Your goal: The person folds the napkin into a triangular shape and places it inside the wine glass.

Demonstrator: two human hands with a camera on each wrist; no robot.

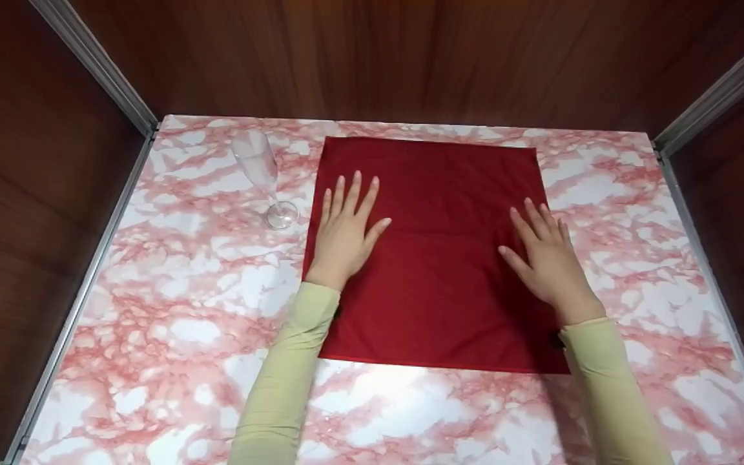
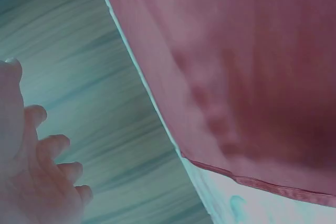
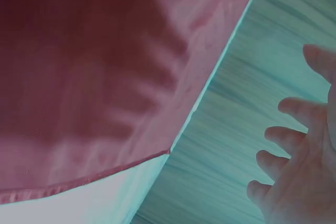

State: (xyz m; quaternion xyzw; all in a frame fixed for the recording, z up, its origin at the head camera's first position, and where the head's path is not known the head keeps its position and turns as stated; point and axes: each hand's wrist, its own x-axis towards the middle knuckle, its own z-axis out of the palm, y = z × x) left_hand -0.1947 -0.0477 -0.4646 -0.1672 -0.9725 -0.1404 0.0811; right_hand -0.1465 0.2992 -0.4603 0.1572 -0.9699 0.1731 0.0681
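Note:
A dark red square cloth (image 1: 430, 194) lies spread on the table, with light creases in it. Over its left side is my left hand (image 1: 345, 239), palm down, fingers straight and spread. My right hand (image 1: 549, 261) is at the cloth's right edge, also palm down with fingers extended. Neither hand holds anything; contact with the cloth cannot be told from the head view. In the left wrist view the fingers (image 2: 55, 144) appear apart from the cloth (image 2: 210, 51). The right wrist view likewise shows fingers (image 3: 286, 139) away from the cloth (image 3: 79, 103).
Left of the cloth stands a clear champagne flute (image 1: 257, 161), its round foot close to the cloth's left edge. The tabletop (image 1: 185, 329) has a red-and-white marbled pattern. Dark wood-grain panels (image 1: 372, 58) with metal edge strips enclose the back and both sides.

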